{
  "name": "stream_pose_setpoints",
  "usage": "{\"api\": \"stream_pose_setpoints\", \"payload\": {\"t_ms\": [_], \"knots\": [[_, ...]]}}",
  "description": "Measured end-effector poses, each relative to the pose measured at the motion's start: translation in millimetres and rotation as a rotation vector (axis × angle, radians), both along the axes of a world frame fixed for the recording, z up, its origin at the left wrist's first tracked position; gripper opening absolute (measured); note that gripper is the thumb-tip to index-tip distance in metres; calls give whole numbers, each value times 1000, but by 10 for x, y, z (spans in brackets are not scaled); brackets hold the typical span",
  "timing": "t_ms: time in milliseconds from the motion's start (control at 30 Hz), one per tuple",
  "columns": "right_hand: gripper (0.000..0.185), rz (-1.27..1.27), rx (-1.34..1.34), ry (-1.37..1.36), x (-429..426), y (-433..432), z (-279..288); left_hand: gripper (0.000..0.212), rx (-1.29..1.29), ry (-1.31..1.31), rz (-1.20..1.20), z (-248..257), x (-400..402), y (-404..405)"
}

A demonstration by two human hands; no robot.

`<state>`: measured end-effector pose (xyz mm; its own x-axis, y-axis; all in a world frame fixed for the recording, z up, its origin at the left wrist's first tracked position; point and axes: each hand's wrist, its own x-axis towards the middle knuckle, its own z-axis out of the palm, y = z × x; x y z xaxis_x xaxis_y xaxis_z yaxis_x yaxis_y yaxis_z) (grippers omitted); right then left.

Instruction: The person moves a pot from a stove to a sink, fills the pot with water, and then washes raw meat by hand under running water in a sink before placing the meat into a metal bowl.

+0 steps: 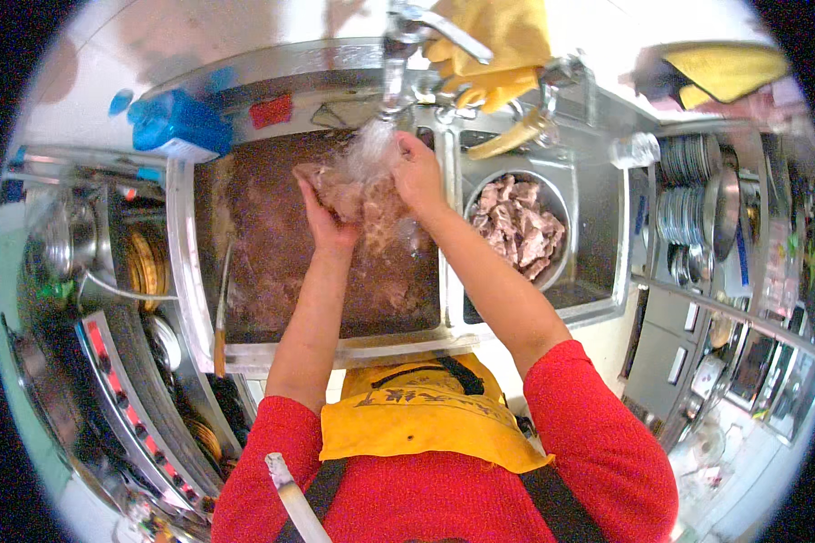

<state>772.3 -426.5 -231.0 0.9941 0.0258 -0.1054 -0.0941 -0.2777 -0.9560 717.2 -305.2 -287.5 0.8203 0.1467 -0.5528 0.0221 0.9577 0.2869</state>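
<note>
Under the running tap, my left hand [329, 220] cups a piece of raw meat [339, 193] from the left side. My right hand [418, 173] has curled fingers at the meat's right edge, close to the stream. Splashing water [373, 149] blurs the meat's outline and partly hides the fingertips. Both hands are above the left sink basin [265, 285], which holds murky brown water. To the right of my right forearm, a round metal bowl [562, 251] full of meat pieces [519, 224] stands in the second basin [594, 231].
A metal faucet [395, 68] rises behind the basins, with yellow rubber gloves [492, 54] beside it. A blue jug [180, 122] stands at the back left. A wooden-handled tool [221, 319] leans on the left rim. Stacked plates [682, 214] fill a rack at right. A cigarette [292, 495] juts in below.
</note>
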Motion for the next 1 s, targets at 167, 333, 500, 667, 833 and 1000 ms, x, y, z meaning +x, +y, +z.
{"api": "stream_pose_setpoints", "payload": {"t_ms": [167, 333, 500, 667, 833, 1000], "knots": [[21, -120, 144, -22, -186, -58, -65, 57, -40, -72, -118, -269, 41, 13], [18, -244, 311, -32, -306, -139, -64, 64, 33, -100, -296, -230, 154, 28], [21, -356, 475, -34, -395, -280, -175, 57, 197, -38, -361, 118, 250, -153], [24, -377, 445, 63, -518, -319, -201, 57, 391, 236, -399, 515, 203, -308], [23, -389, 559, 361, -691, -381, -352, 58, 364, 156, -495, 308, -99, -214], [25, -370, 842, 479, -876, -1196, -86, 53, 446, 132, -599, 325, -269, -842]]}}
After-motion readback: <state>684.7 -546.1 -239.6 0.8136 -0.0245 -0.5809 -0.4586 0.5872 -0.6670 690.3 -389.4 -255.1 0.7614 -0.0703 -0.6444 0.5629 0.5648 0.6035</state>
